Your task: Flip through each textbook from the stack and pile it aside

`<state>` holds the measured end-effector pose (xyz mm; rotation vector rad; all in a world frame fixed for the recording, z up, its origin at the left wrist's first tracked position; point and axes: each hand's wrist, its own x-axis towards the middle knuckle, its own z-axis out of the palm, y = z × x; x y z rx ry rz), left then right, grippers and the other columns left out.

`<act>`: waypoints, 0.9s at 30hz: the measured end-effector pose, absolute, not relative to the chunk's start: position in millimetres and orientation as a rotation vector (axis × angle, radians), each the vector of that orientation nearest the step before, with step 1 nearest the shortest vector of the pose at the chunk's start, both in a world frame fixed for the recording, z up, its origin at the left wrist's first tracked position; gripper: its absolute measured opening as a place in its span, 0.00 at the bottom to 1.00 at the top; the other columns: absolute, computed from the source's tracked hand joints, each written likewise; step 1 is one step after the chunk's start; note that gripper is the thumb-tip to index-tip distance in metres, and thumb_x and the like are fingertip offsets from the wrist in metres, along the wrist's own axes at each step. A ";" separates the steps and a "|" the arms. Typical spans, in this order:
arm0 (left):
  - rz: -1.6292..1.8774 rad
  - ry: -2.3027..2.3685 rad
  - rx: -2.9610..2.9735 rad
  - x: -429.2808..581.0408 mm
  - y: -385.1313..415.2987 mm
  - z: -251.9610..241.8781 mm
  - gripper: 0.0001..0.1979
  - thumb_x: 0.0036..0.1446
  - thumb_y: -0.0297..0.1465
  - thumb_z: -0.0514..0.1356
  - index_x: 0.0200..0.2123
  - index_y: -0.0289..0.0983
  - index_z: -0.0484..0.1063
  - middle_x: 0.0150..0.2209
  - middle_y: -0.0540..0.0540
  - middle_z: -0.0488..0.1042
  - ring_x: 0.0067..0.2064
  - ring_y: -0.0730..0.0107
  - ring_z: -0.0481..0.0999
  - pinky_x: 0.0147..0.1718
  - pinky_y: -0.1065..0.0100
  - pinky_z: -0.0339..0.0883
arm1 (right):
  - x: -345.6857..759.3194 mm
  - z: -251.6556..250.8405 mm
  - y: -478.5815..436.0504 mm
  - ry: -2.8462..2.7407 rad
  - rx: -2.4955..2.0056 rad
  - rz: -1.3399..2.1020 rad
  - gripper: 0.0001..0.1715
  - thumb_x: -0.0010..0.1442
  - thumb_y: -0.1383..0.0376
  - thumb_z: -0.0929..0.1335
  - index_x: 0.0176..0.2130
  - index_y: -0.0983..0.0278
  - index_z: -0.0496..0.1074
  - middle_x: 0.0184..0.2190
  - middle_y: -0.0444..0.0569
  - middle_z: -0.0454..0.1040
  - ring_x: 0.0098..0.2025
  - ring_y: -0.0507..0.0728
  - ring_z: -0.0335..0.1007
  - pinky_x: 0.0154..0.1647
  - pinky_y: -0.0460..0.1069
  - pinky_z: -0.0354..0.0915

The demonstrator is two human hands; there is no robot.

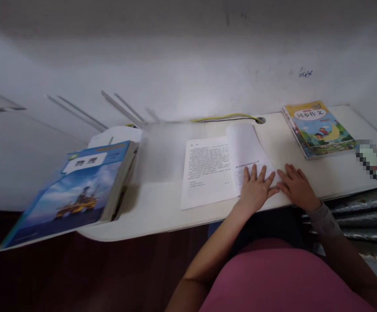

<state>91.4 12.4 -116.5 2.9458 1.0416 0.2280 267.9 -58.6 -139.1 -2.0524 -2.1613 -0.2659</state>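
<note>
An open book (209,173) with printed white pages lies on the white desk in front of me. My left hand (256,186) rests flat on the lower part of its right page, fingers spread, covering some of the print. Just to the right, my right hand (297,186) lies with its fingers apart at the book's lower right edge; whether it touches the page I cannot tell. A grey band (324,220) circles my right wrist.
A stack of books with a blue cover (87,186) sits at the desk's left end, jutting over the edge. Colourful books (320,128) are stacked at the right, near a pixelated object (375,158). A yellow cable (227,117) runs along the wall to a hole in the desk (260,120).
</note>
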 end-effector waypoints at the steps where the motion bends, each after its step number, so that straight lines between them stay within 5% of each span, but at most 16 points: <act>1: 0.220 1.040 2.941 91.1 12.6 -116.8 0.30 0.61 0.50 0.49 0.63 0.45 0.60 0.64 0.39 0.59 0.65 0.37 0.53 0.59 0.34 0.47 | 267.8 -137.8 -58.6 -2.168 -2.051 -0.255 0.28 0.66 0.56 0.58 0.60 0.66 0.64 0.63 0.66 0.58 0.64 0.67 0.55 0.60 0.62 0.54; 5: 0.228 1.035 2.933 91.0 13.2 -115.1 0.28 0.62 0.49 0.49 0.62 0.44 0.62 0.64 0.38 0.59 0.65 0.38 0.55 0.59 0.34 0.47 | 268.4 -134.3 -58.4 -2.179 -2.037 -0.213 0.29 0.66 0.55 0.58 0.61 0.67 0.63 0.63 0.67 0.58 0.64 0.68 0.55 0.60 0.62 0.54; 11: 0.183 0.964 2.909 103.5 7.3 -114.5 0.31 0.64 0.46 0.49 0.59 0.28 0.63 0.62 0.28 0.59 0.65 0.50 0.57 0.61 0.50 0.52 | 274.2 -136.5 -59.8 -2.204 -2.014 -0.151 0.29 0.66 0.56 0.59 0.62 0.65 0.61 0.65 0.65 0.55 0.65 0.68 0.52 0.61 0.63 0.53; 17: 0.163 0.969 2.898 104.9 0.4 -120.7 0.35 0.61 0.51 0.48 0.63 0.33 0.58 0.64 0.27 0.54 0.66 0.42 0.52 0.61 0.43 0.50 | 285.4 -136.8 -62.1 -2.302 -1.906 -0.118 0.31 0.67 0.54 0.57 0.62 0.68 0.61 0.64 0.67 0.56 0.67 0.67 0.49 0.61 0.63 0.54; 27: 0.184 0.944 2.901 102.8 2.0 -120.8 0.34 0.61 0.50 0.50 0.62 0.33 0.59 0.64 0.27 0.54 0.66 0.44 0.52 0.61 0.44 0.49 | 290.5 -137.7 -60.9 -2.287 -1.883 -0.072 0.32 0.68 0.55 0.55 0.62 0.73 0.58 0.64 0.65 0.57 0.67 0.64 0.49 0.62 0.61 0.54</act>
